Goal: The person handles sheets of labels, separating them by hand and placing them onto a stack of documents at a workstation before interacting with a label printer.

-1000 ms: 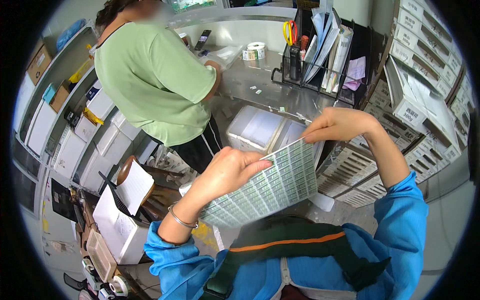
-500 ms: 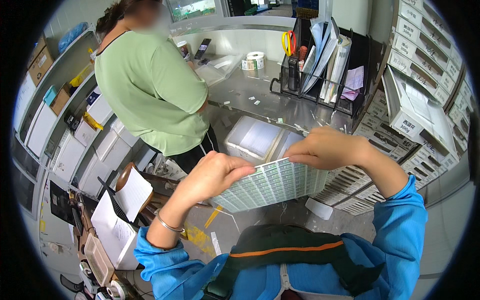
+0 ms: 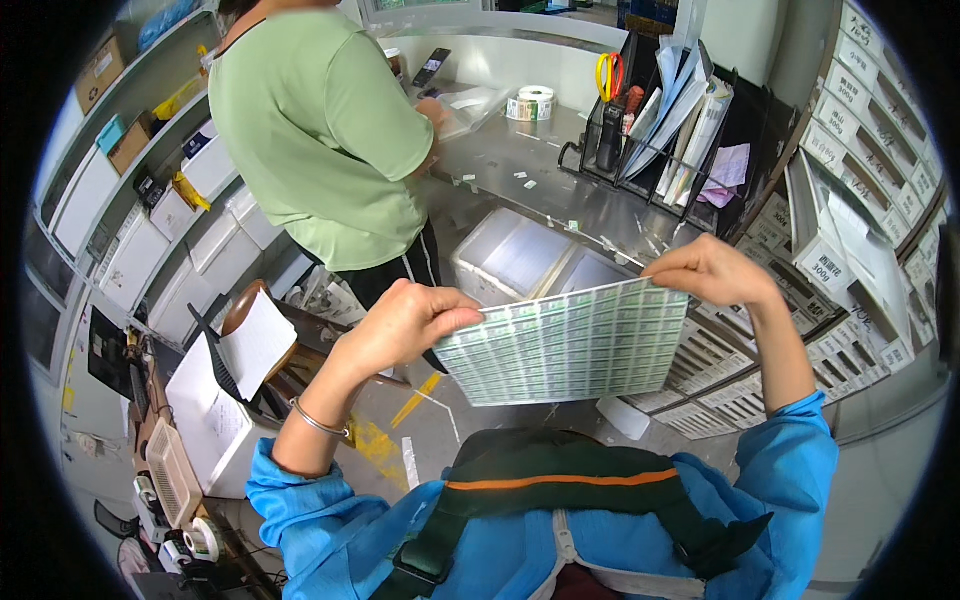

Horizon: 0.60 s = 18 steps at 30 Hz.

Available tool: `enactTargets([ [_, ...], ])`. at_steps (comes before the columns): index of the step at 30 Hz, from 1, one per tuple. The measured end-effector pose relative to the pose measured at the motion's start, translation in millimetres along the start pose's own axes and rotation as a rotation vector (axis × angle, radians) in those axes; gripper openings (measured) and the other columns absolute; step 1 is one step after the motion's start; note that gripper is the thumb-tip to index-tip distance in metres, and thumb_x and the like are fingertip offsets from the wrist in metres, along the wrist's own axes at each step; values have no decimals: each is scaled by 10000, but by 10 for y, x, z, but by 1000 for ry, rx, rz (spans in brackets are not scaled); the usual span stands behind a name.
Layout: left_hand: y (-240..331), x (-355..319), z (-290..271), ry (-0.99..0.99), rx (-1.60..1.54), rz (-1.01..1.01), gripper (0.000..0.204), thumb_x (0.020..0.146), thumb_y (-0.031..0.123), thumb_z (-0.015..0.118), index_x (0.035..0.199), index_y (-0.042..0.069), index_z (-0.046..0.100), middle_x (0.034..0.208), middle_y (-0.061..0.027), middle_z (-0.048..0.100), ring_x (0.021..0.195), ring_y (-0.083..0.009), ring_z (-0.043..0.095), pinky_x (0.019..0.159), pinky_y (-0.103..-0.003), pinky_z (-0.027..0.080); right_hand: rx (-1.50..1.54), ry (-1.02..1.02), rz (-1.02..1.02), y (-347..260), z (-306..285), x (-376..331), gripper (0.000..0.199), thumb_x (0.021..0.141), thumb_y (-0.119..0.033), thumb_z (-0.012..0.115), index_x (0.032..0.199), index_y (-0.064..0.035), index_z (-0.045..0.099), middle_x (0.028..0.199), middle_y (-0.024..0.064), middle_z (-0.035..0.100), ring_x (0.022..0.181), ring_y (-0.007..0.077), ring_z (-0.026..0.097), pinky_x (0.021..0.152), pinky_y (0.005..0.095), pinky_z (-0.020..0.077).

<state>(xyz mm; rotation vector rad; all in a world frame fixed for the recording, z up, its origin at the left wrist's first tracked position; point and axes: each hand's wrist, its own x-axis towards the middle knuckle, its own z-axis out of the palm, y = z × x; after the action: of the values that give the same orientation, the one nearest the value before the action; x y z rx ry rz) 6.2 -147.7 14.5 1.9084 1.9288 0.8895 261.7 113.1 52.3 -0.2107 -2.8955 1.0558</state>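
Note:
A sheet of small green-and-white labels [image 3: 565, 350], printed in a grid, hangs between my hands in front of my body. My left hand [image 3: 405, 322] pinches its upper left corner, thumb on the near side. At the upper right corner, my right hand [image 3: 712, 272] pinches it between thumb and fingers. Its top edge sags slightly, and the lower edge hangs free above the floor. Just beyond the sheet is a translucent plastic bin [image 3: 480, 286] with pale contents, partly covered by the sheet.
A person in a green shirt [image 3: 310, 140] stands ahead on the left at a metal counter [image 3: 480, 165]. On it are a label roll [image 3: 531, 103], a phone [image 3: 431, 68] and a black wire organizer [image 3: 625, 180] with papers and scissors. Drawer boxes [image 3: 850, 120] rise at right; shelves [image 3: 150, 190] stand left.
My hands have moved apart, spreading the sheet wider and turning its printed face more toward me. My right hand has gone right and slightly up. The view has shifted a little.

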Motion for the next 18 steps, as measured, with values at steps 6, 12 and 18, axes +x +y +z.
enactTargets([
  [6, -195, -142, 15, -67, -39, -206, 245, 847, 208, 630, 978, 3, 651, 833, -126, 673, 733, -220, 648, 666, -298, 499, -154, -66, -8, -85, 50, 70, 204, 862, -180, 579, 976, -30, 660, 878, 150, 669, 749, 251, 650, 678, 331, 496],
  [12, 451, 422, 262, 68, 312, 325, 397, 831, 313, 616, 1063, -9, 597, 844, -187, 627, 815, -363, 587, 736, -397, 469, -461, -25, -357, -558, 250, 394, 169, 861, -215, 552, 923, -102, 661, 696, 163, 602, 634, 347, 580, 553, 407, 453],
  [18, 76, 122, 290, -44, 119, 100, 290, 893, 307, 537, 865, 48, 666, 633, -184, 567, 624, -379, 565, 571, -419, 454, -245, -87, -162, -408, 31, 235, 195, 863, -172, 578, 990, -48, 657, 812, 161, 653, 719, 285, 632, 630, 359, 484],
])
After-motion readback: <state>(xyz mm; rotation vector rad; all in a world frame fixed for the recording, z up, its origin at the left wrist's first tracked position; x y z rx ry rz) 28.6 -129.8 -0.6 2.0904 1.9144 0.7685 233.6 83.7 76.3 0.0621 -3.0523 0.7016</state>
